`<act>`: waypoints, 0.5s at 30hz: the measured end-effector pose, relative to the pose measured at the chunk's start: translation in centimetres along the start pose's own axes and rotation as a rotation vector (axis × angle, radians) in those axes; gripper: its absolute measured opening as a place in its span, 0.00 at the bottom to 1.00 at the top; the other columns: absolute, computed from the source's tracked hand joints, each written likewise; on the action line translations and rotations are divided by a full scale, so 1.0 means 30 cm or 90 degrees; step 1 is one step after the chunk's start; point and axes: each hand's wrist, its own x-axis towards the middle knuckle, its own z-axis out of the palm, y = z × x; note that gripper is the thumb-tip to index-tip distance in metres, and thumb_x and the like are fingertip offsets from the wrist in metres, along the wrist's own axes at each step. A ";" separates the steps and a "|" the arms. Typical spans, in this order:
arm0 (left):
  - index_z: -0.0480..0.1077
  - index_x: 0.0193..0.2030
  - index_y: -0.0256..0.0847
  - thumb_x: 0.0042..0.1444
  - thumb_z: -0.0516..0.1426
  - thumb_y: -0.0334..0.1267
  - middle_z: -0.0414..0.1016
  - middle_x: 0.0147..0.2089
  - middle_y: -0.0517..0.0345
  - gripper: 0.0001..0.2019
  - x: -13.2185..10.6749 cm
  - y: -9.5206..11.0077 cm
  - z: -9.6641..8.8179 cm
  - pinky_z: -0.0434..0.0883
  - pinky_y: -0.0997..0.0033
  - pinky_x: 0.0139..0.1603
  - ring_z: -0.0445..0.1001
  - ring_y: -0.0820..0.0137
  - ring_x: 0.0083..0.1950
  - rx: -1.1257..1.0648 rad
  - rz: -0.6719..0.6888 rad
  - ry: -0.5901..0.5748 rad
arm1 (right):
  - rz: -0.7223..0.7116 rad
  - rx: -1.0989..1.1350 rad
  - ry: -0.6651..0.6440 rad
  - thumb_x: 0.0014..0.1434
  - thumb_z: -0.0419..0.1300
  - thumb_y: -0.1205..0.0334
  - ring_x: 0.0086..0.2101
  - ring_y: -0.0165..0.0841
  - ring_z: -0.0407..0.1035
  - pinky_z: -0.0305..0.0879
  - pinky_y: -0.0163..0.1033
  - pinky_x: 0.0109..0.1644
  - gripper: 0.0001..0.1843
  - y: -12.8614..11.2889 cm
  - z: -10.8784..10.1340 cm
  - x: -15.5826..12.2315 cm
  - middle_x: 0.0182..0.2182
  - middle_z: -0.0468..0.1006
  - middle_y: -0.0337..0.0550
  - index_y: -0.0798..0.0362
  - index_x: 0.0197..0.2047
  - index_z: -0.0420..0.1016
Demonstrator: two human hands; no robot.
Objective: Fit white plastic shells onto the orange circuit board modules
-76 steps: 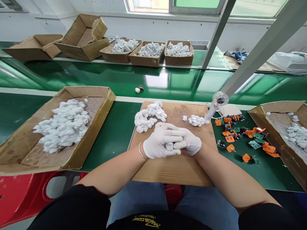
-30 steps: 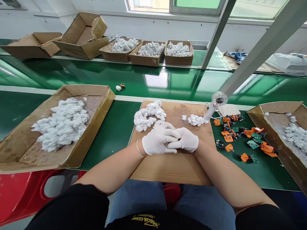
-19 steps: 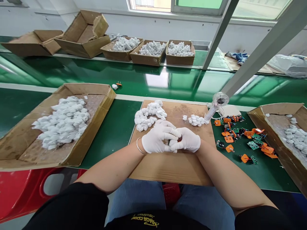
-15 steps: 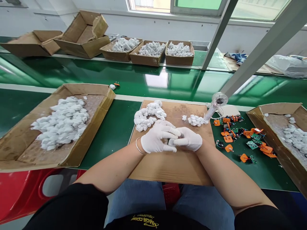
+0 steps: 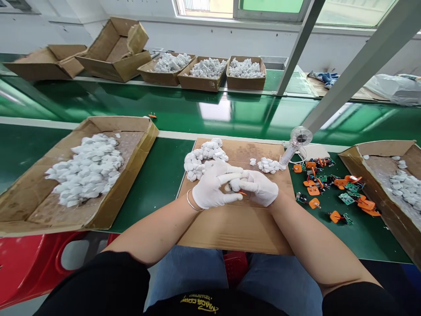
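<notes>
Both my hands wear white gloves and meet over a cardboard sheet [image 5: 237, 228] on the green bench. My left hand [image 5: 213, 186] is curled, its fingers pressing against a small white part with an orange piece [image 5: 241, 192] held between the two hands. My right hand [image 5: 259, 188] is closed round the same part. Just beyond them lie a larger pile of white shells [image 5: 204, 159] and a smaller pile of white shells [image 5: 269, 165].
A cardboard box of white shells [image 5: 85, 169] stands at left, another box [image 5: 388, 175] at right. Orange parts with green circuit boards [image 5: 335, 188] lie right of the sheet, by a small clear fan [image 5: 297, 140]. Beyond runs a green conveyor [image 5: 197, 109] with boxes behind.
The white-and-orange piece on the conveyor has drifted left to behind the left box. My hands stayed together on the sheet, fingers shifting on the small part; an orange bit now shows.
</notes>
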 end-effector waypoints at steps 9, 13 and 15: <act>0.73 0.53 0.43 0.63 0.60 0.46 0.81 0.39 0.54 0.15 0.010 -0.010 0.002 0.75 0.59 0.47 0.77 0.66 0.40 -0.038 0.051 -0.030 | -0.090 -0.011 -0.075 0.58 0.66 0.43 0.30 0.32 0.61 0.59 0.38 0.38 0.24 0.004 0.019 0.017 0.25 0.66 0.39 0.55 0.26 0.68; 0.73 0.52 0.43 0.63 0.59 0.49 0.81 0.46 0.51 0.16 0.005 -0.007 0.005 0.75 0.59 0.49 0.78 0.64 0.46 -0.040 0.021 -0.070 | -0.064 -0.005 -0.048 0.56 0.67 0.42 0.28 0.32 0.60 0.57 0.38 0.34 0.25 0.001 0.028 0.009 0.23 0.66 0.39 0.55 0.24 0.69; 0.70 0.59 0.44 0.63 0.58 0.53 0.78 0.53 0.47 0.22 0.001 -0.004 0.007 0.74 0.57 0.52 0.77 0.61 0.51 -0.038 0.012 -0.056 | -0.060 0.006 -0.021 0.54 0.68 0.42 0.29 0.33 0.62 0.59 0.38 0.35 0.24 0.001 0.027 0.002 0.23 0.67 0.40 0.55 0.24 0.70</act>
